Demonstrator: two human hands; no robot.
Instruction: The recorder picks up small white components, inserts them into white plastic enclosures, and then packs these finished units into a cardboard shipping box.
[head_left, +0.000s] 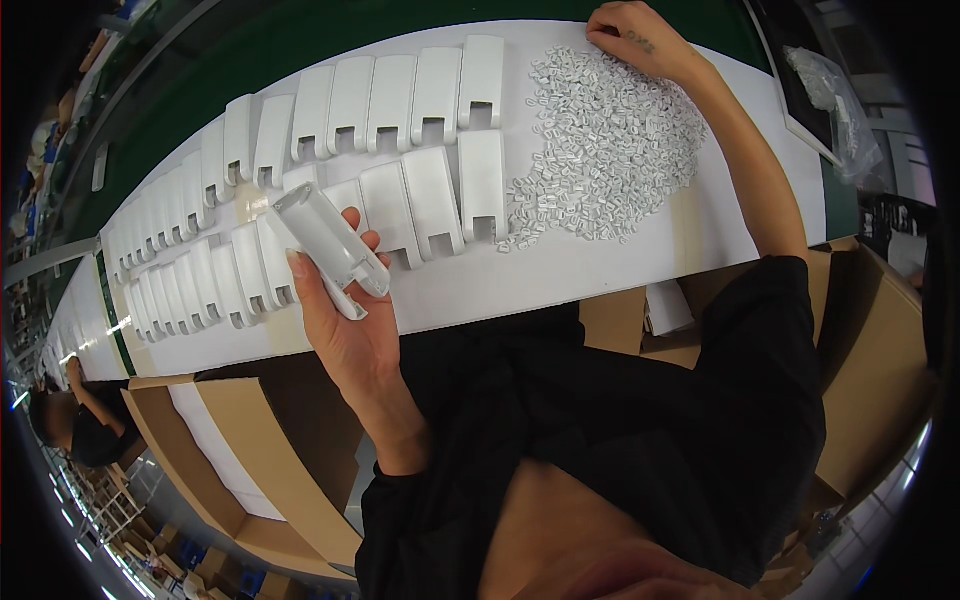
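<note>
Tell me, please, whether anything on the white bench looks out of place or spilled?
Nothing stands out. The white shells lie in tidy rows, the small clips sit in one loose heap under the right hand, and the left hand holds one shell.

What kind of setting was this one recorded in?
Likely a factory assembly bench: rows of identical white plastic housings, a heap of small white parts, and cardboard cartons beside the white worktable.

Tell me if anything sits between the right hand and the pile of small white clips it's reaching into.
Nothing visible does. The right hand rests at the far edge of the pile of small white clips, fingers already touching them on the white table. The left hand holds a white plastic housing well to the side.
</note>
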